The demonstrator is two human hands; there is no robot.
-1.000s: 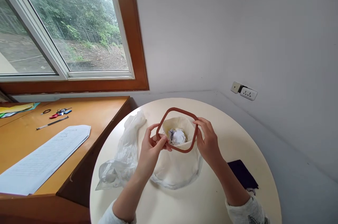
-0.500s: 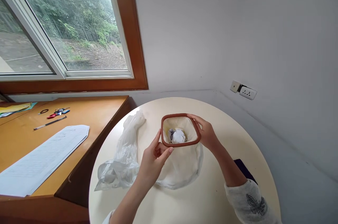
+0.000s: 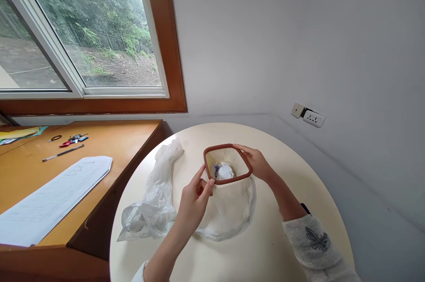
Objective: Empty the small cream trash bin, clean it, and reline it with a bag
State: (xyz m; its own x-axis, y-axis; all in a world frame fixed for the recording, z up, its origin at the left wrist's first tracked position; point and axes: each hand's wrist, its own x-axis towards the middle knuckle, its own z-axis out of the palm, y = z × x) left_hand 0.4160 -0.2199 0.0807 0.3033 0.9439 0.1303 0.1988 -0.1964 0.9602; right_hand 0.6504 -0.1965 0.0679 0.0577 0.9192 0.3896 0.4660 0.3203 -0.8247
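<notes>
A small bin with a brown squarish rim [image 3: 229,181] stands on the round cream table, crumpled white paper [image 3: 225,171] inside it. My left hand [image 3: 195,198] grips the rim at its near left corner, thumb on top. At the right side, my right hand [image 3: 257,162] holds the same rim with its fingers along the far edge. A thin translucent liner [image 3: 232,211] spreads out below the rim towards me. Left of the bin lies a crumpled clear plastic bag [image 3: 156,198].
On the left stands a wooden desk [image 3: 133,140] with papers [image 3: 63,198], a pen [image 3: 63,153] and keys [image 3: 75,139]. A dark object [image 3: 304,208] lies partly behind my right forearm. A wall socket [image 3: 314,118] is at the right.
The brown rim has turned slightly between my hands. My left thumb has shifted a little left along it, and my right forearm now covers more of the dark object.
</notes>
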